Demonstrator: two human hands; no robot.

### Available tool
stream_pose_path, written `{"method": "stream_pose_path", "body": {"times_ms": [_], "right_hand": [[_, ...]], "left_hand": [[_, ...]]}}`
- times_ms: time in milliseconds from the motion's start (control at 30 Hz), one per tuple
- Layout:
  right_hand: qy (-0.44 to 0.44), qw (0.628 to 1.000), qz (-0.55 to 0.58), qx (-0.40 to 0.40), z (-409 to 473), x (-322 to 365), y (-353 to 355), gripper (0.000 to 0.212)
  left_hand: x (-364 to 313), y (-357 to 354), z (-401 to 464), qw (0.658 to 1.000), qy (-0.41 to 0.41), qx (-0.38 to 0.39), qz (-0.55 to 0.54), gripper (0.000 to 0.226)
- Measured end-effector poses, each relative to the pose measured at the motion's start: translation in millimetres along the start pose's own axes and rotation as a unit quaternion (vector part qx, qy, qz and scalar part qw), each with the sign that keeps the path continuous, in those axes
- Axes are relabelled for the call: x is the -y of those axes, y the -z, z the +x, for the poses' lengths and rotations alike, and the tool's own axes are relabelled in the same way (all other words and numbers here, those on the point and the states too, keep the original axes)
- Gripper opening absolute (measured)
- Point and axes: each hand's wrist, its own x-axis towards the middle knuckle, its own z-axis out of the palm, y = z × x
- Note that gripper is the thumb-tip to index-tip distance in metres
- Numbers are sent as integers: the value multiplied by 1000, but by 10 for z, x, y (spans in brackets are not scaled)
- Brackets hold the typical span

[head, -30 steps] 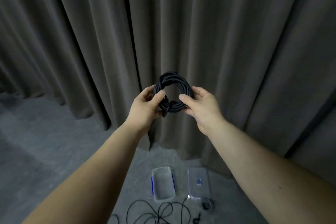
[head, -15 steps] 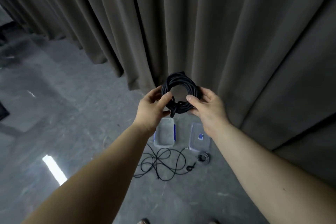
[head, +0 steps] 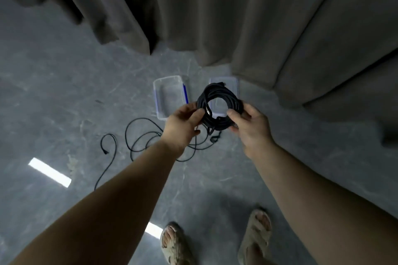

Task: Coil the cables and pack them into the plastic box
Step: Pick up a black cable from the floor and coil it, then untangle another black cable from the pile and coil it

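Note:
I hold a black coiled cable point(head: 224, 101) in front of me, above the floor. My left hand point(head: 183, 122) pinches its left side and my right hand point(head: 249, 127) pinches its right side. A short end dangles under the coil. On the grey floor below lies an open clear plastic box point(head: 170, 97) with blue clips. Its clear lid point(head: 233, 86) lies to the right, partly hidden behind the coil. A loose black cable point(head: 140, 135) sprawls on the floor in front of the box, partly hidden by my left arm.
A heavy grey curtain point(head: 237, 17) hangs just behind the box and lid. My two sandalled feet point(head: 215, 241) stand on the floor at the bottom. Bright light strips reflect on the floor at the left point(head: 49, 172).
The view has tilted down from the curtain to the floor. The box, lid and loose cable now lie under my hands. Both hands kept hold of the coil.

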Motion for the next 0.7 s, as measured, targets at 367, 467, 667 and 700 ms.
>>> {"method": "stream_pose_path", "body": {"times_ms": [367, 467, 667, 700], "right_hand": [[-46, 996, -75, -22, 1461, -2302, 699, 25], [-45, 993, -109, -21, 1932, -2751, 911, 21], [-13, 981, -192, 19, 2666, -3424, 1250, 22], [-8, 979, -201, 24, 2764, -3499, 1276, 23]], "left_hand": [[2555, -346, 1480, 996, 77, 39, 5, 26], [3037, -509, 1930, 995, 87, 52, 9, 22], [3767, -785, 2442, 991, 103, 63, 48, 27], [3857, -823, 2481, 991, 107, 66, 49, 35]]}}
